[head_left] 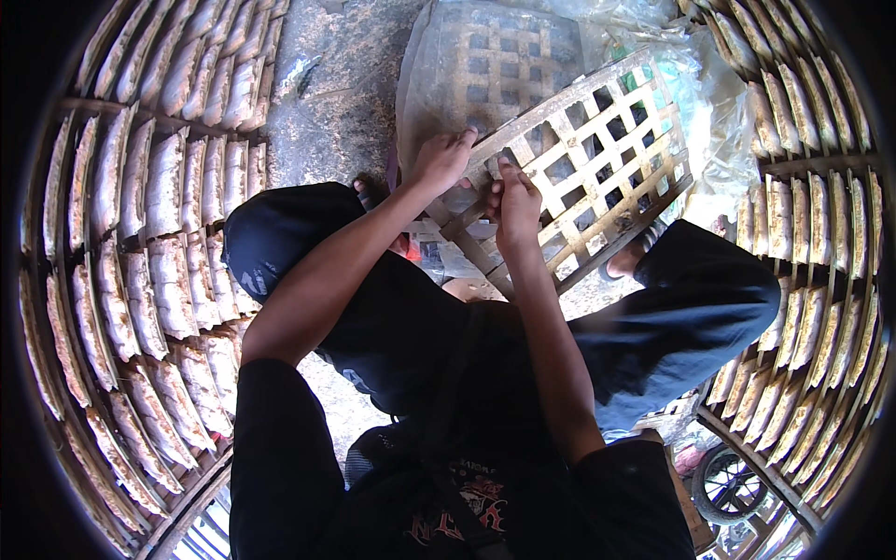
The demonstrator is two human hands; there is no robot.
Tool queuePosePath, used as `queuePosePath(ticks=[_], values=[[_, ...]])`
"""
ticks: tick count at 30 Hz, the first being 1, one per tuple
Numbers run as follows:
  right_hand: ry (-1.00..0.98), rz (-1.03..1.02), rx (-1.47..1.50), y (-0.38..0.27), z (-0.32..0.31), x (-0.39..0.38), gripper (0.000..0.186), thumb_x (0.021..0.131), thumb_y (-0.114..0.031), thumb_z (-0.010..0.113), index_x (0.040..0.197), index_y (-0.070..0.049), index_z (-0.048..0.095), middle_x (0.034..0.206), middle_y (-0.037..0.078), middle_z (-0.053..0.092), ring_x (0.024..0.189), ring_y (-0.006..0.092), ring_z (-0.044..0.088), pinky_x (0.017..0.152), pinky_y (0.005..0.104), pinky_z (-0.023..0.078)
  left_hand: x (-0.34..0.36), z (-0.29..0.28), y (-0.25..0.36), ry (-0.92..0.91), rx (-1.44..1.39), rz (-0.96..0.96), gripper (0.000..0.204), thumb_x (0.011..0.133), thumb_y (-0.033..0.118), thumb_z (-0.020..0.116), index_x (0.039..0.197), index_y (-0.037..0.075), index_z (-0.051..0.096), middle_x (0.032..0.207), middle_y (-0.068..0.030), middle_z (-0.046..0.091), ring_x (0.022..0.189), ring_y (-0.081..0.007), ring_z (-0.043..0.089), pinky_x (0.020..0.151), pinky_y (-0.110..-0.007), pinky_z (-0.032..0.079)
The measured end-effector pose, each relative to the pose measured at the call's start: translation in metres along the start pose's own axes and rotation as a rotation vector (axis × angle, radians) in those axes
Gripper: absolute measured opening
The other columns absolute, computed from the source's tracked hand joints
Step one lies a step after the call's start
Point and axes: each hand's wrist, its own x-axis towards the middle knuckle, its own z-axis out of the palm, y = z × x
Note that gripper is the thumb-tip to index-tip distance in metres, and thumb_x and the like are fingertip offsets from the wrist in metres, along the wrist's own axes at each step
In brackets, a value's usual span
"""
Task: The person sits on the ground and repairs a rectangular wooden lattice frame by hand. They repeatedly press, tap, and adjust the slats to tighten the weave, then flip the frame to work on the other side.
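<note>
A woven bamboo lattice panel (597,154) with square holes is tilted in front of me, above my lap. My left hand (446,161) is closed on its left edge, the fingers pinching the rim strip. Close beside it on the right, my right hand (516,201) is closed in a fist-like grip at the panel's near left corner. Flat bamboo strips cross there, under and around the fingers. Whether the right hand also holds a loose strip cannot be made out. The panel's lower rim lies near my right foot.
Beyond the panel lies a similar lattice (509,56) under clear plastic sheeting (723,117). Racks with rows of pale, brown-edged slabs rise on the left (168,187) and right (793,219). A small black wheel (730,483) is at the lower right. Rough grey floor (322,103) shows at the far left.
</note>
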Motion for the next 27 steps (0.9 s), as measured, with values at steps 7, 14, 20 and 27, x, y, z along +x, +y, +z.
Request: queuePosePath(ticks=[7, 14, 20, 27], values=[[-0.062, 0.242, 0.59, -0.01, 0.011, 0.023, 0.009, 0.095, -0.024, 0.057, 0.091, -0.016, 0.054, 0.063, -0.01, 0.042, 0.05, 0.0, 0.039, 0.045, 0.0173, 0.031, 0.004, 0.003, -0.003, 0.06, 0.065, 0.008, 0.058, 0.095, 0.044, 0.037, 0.086, -0.007, 0.063, 0.084, -0.0255, 0.065, 0.075, -0.0362, 0.067, 0.074, -0.041, 0.052], [0.054, 0.334, 0.668, -0.016, 0.016, 0.027, 0.004, 0.094, -0.021, 0.058, 0.091, -0.017, 0.058, 0.062, -0.014, 0.046, 0.048, -0.0033, 0.04, 0.044, 0.0155, 0.032, 0.016, 0.003, -0.018, 0.081, 0.122, 0.044, 0.058, 0.094, 0.046, 0.039, 0.084, -0.007, 0.063, 0.089, -0.028, 0.064, 0.088, -0.0409, 0.063, 0.082, -0.046, 0.047], [-0.054, 0.314, 0.721, -0.029, -0.012, 0.018, 0.013, 0.096, -0.025, 0.052, 0.099, -0.015, 0.06, 0.059, -0.012, 0.047, 0.047, -0.0026, 0.043, 0.044, 0.0153, 0.038, 0.008, 0.004, -0.009, 0.053, 0.015, -0.026, 0.056, 0.095, 0.045, 0.04, 0.079, -0.004, 0.061, 0.07, -0.021, 0.063, 0.062, -0.0303, 0.067, 0.063, -0.04, 0.052], [0.475, -0.364, 0.261, -0.083, -0.056, 0.046, 0.045, 0.096, -0.044, 0.045, 0.113, -0.005, 0.062, 0.067, 0.0, 0.053, 0.055, 0.0096, 0.047, 0.055, 0.0209, 0.039, 0.012, 0.005, -0.018, 0.022, 0.078, 0.074, 0.053, 0.097, 0.042, 0.038, 0.075, -0.002, 0.058, 0.056, -0.0135, 0.055, 0.054, -0.0261, 0.066, 0.057, -0.037, 0.051]])
